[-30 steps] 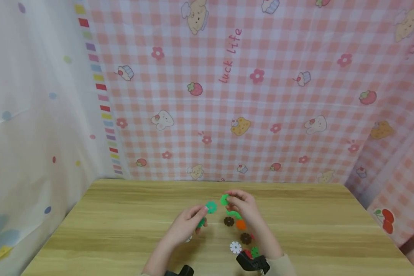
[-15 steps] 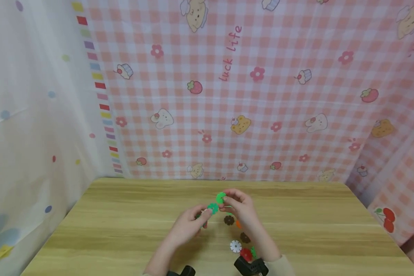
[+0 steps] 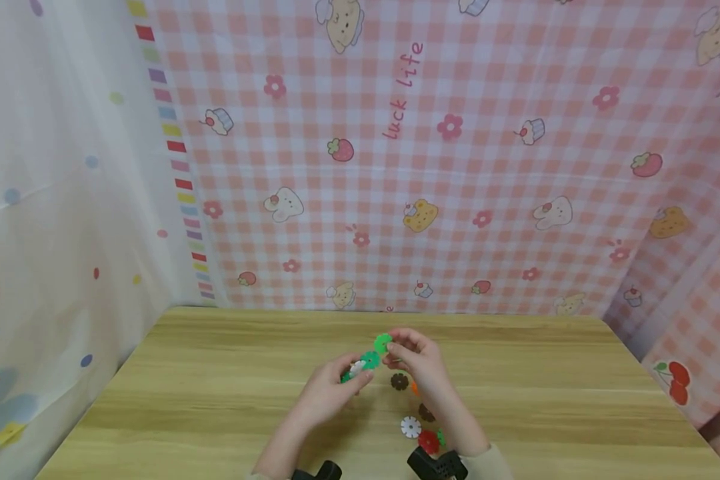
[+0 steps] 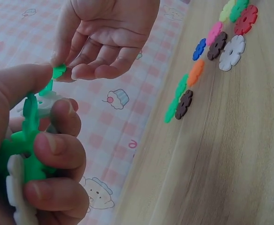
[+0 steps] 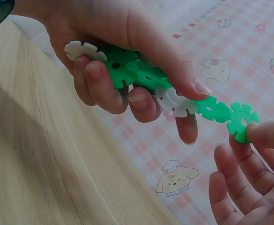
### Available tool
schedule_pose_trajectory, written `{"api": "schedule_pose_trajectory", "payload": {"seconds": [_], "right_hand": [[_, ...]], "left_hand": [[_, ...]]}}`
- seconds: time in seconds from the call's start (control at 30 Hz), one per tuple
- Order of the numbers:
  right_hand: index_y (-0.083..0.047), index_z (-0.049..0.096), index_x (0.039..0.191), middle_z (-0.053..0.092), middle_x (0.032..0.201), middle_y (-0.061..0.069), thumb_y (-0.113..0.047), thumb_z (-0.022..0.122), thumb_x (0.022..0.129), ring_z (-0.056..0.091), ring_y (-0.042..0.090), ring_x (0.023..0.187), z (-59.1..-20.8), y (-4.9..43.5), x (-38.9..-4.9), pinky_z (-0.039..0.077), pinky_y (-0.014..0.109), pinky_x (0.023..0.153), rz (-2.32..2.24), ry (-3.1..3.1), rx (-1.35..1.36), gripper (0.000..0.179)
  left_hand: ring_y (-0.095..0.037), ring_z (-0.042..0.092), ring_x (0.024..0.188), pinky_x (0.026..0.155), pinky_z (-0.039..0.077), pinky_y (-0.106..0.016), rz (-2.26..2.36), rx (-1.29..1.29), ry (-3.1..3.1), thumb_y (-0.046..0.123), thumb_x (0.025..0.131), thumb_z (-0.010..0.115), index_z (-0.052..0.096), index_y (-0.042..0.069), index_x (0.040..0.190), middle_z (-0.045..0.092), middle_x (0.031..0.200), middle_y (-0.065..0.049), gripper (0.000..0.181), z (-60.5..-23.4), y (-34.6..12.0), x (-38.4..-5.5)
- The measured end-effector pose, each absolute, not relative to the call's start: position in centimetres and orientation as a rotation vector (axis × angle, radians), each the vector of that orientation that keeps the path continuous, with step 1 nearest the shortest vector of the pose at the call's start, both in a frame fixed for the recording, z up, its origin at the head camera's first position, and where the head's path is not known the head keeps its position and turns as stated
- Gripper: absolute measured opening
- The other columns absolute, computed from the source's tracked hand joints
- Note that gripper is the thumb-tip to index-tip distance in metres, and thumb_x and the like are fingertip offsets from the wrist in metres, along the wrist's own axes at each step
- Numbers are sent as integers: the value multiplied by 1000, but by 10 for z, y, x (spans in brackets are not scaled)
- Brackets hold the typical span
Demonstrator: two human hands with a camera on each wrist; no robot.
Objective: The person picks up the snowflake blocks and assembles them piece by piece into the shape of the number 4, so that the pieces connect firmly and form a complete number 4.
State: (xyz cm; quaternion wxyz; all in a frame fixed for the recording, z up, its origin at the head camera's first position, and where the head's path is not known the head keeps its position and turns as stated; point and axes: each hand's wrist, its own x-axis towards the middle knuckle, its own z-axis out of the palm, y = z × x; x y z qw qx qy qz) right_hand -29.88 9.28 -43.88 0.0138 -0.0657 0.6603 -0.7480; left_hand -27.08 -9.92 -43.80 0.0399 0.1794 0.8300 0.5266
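My left hand point(image 3: 333, 390) grips a chain of interlocking notched plastic discs, green and white by turns. In the right wrist view, a white disc point(image 5: 174, 101) sits near the thumb and a green disc point(image 5: 214, 110) forms the chain's outer part. Between thumb and finger, my right hand point(image 3: 417, 357) pinches a light green disc point(image 5: 242, 119). That disc's edge meets the outer green one; whether their slots interlock I cannot tell. Fingers hide part of the chain, and a white disc point(image 4: 17, 187) shows at its near end in the left wrist view.
Loose discs lie on the wooden table point(image 3: 216, 400) beneath and beside my right forearm: a white disc point(image 3: 411, 427), a red disc point(image 3: 429, 441), a brown disc point(image 3: 399, 381), an orange disc point(image 4: 196, 72) and several others. Patterned cloth point(image 3: 312, 167) hangs behind the table.
My right hand has come left, bringing the light green disc from apart to against the chain's outer green disc. My left hand has shifted slightly, and a white disc now shows above its thumb.
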Motion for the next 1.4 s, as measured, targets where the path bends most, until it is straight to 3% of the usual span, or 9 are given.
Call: {"api": "schedule_pose_trajectory", "payload": {"seconds": [0.47,1.17,1.4], "right_hand": [[4,59,114,65,90,7,0,63,89,61,15,72,-440,90,-297,55,31,73,-2296,2088,-239,26],[1,63,106,64,86,5,1,64,89,44,9,50,-441,83,-295,39,19,49,-2370,2052,-105,17],[5,60,108,67,84,3,6,61,90,37,7,44,-442,79,-293,42,22,49,-2401,1986,-134,17]], "left_hand": [[-13,51,56,48,45,-25,1620,563,2549,36,97,58,61,5,122,60,75,-7,40,-438,-99,-271],[-9,44,53,46,39,-22,1613,576,2573,32,100,54,63,5,117,54,68,2,34,-440,-97,-271],[-9,44,53,46,39,-23,1594,596,2610,33,99,55,62,3,120,52,67,3,37,-440,-96,-271]]}}
